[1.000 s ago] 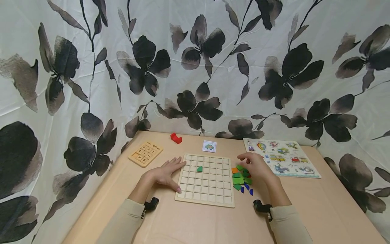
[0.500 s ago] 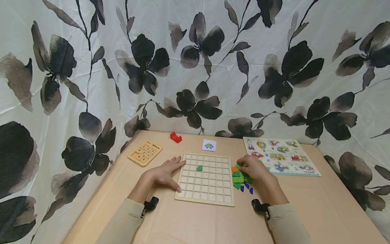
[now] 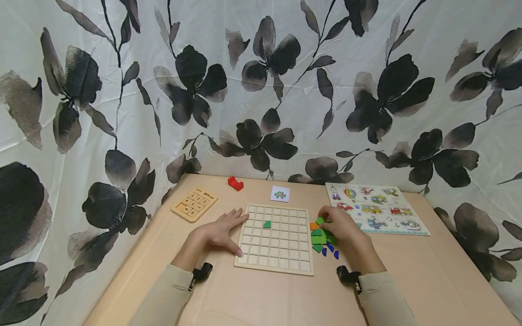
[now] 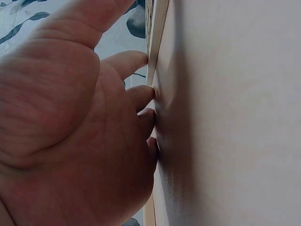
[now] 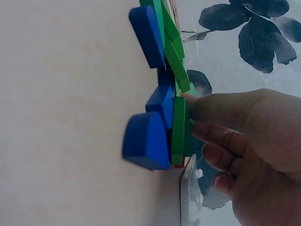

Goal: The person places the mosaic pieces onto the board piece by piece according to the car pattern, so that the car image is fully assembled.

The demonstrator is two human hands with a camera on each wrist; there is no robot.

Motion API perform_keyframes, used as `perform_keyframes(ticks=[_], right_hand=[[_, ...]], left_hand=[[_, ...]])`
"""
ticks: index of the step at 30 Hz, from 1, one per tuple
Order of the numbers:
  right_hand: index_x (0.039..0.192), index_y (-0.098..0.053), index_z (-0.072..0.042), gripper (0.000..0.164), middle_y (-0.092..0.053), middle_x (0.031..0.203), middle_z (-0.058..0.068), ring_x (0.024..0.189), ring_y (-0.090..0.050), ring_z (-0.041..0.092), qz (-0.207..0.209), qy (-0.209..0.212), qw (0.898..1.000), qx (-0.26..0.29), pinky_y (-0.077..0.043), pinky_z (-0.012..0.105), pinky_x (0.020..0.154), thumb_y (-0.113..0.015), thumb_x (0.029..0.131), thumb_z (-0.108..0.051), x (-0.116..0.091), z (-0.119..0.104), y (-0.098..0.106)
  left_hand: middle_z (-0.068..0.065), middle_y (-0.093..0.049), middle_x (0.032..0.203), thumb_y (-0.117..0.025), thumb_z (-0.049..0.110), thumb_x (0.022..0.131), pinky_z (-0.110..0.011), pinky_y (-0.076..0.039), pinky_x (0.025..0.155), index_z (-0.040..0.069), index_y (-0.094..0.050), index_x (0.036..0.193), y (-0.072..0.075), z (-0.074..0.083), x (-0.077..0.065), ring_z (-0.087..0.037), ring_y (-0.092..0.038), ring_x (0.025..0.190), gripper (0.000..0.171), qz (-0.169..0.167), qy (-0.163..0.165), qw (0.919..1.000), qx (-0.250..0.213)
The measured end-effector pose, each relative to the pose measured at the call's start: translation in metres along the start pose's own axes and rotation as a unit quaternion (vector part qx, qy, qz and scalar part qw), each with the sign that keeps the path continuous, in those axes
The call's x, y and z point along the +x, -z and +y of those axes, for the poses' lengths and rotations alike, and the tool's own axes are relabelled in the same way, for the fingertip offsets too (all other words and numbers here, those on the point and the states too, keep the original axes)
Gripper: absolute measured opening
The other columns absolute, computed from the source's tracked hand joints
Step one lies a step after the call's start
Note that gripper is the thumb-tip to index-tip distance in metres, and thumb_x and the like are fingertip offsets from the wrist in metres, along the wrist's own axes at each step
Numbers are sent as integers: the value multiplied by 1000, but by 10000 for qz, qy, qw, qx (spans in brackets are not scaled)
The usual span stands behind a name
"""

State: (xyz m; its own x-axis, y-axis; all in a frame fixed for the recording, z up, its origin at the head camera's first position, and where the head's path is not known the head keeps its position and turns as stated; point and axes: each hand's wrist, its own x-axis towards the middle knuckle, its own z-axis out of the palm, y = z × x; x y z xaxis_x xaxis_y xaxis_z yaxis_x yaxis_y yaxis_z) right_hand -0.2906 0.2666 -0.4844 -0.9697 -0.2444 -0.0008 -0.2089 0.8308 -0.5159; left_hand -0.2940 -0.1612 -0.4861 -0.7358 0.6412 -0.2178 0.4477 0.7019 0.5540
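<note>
A square wooden grid board lies on the table, one green curved-edge piece in one of its upper-left cells. My left hand rests spread along the board's left side, thumb at the lower-left edge and fingertips near the upper left. To the board's right, my right hand reaches into a pile of green pieces and pinches a green block between thumb and fingers. The right wrist view shows the thumb among the green pieces, its tip partly hidden, with blue pieces in front.
An orange piece lies by the pile. Behind the board are a small pattern card and a red block. A wooden number puzzle sits at the back left, a picture board at the back right. A floral curtain hangs behind the table.
My right hand has lowered slightly into the pile and its fingers have drawn together at the green block. The left hand has stayed at the board's edge.
</note>
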Motion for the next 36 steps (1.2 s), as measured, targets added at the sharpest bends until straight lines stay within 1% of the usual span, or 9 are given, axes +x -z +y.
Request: perform_keyframes(ticks=[2, 5, 8, 11, 15, 18, 25, 30, 36], right_hand=[[115, -70, -10, 25, -71, 105, 5, 92, -61, 22, 17, -59, 10000, 74, -57, 45, 89, -78, 92, -7, 0, -1, 0], [114, -72, -11, 22, -71, 102, 4, 87, -60, 20, 79, -87, 9998, 177, -57, 37, 80, -77, 92, -7, -1, -1, 0], [112, -75, -11, 19, -70, 97, 3, 80, -57, 19, 157, -9, 9995, 278, -53, 31, 68, -75, 93, -6, -1, 0, 0], [110, -76, -11, 17, -69, 93, 2, 77, -56, 19, 260, 73, 9989, 394, -52, 29, 63, -74, 95, -6, -1, 0, 1], [112, -78, -10, 17, -70, 93, 2, 79, -57, 20, 424, 166, 9974, 554, -53, 28, 64, -73, 96, -8, -3, -1, 3], [115, -78, -8, 19, -73, 99, 2, 84, -59, 20, 600, 285, 9950, 743, -53, 27, 68, -72, 97, -8, -3, -3, 4], [119, -76, -6, 22, -76, 113, 6, 92, -65, 20, 938, 697, 9837, 1367, -57, 21, 74, -71, 98, -7, -1, -11, 6], [115, -78, -11, 20, -77, 112, 6, 89, -64, 21, 1152, 848, 9779, 1525, -57, 21, 70, -72, 97, -6, 0, -18, 7], [114, -80, -11, 21, -76, 112, 7, 89, -66, 19, 1193, 975, 9733, 1703, -56, 20, 74, -72, 97, -4, 3, -28, 3]], left_hand=[[-17, -4, 176, -91, 57, 71, -58, -3, 132, 16, -23, 167, 0, 0, 0, -37, 2, 163, 124, 0, 12, 10000, -6], [-17, -5, 176, -90, 57, 71, -58, -3, 132, 16, -23, 167, -1, 0, -1, -37, 2, 163, 124, 11, 9, 10000, 32], [-17, -5, 175, -91, 57, 71, -59, -3, 131, 14, -24, 167, -1, 0, -1, -38, 1, 163, 125, 36, -23, 10000, 58], [-18, -5, 175, -91, 56, 71, -60, -4, 131, 13, -24, 167, -1, 1, -1, -39, 1, 163, 125, 47, -48, 10000, 53], [-17, -5, 175, -91, 57, 71, -59, -4, 131, 14, -24, 167, -2, 1, -1, -38, 2, 163, 124, 52, -40, 10000, 56], [-17, -5, 176, -90, 58, 71, -59, -4, 131, 15, -24, 167, -2, 0, 0, -38, 2, 163, 124, 55, -22, 10000, 61], [-18, -6, 175, -91, 58, 70, -60, -3, 131, 15, -24, 167, -2, -1, 0, -38, 1, 163, 125, 70, -53, 10000, 38], [-17, -5, 176, -91, 58, 70, -59, -3, 131, 15, -24, 167, -3, 0, 1, -38, 2, 163, 125, 53, -34, 10000, 18], [-16, -5, 176, -91, 58, 70, -59, -3, 131, 15, -24, 167, -3, 0, 1, -37, 2, 163, 125, 43, 6, 10000, 42]])
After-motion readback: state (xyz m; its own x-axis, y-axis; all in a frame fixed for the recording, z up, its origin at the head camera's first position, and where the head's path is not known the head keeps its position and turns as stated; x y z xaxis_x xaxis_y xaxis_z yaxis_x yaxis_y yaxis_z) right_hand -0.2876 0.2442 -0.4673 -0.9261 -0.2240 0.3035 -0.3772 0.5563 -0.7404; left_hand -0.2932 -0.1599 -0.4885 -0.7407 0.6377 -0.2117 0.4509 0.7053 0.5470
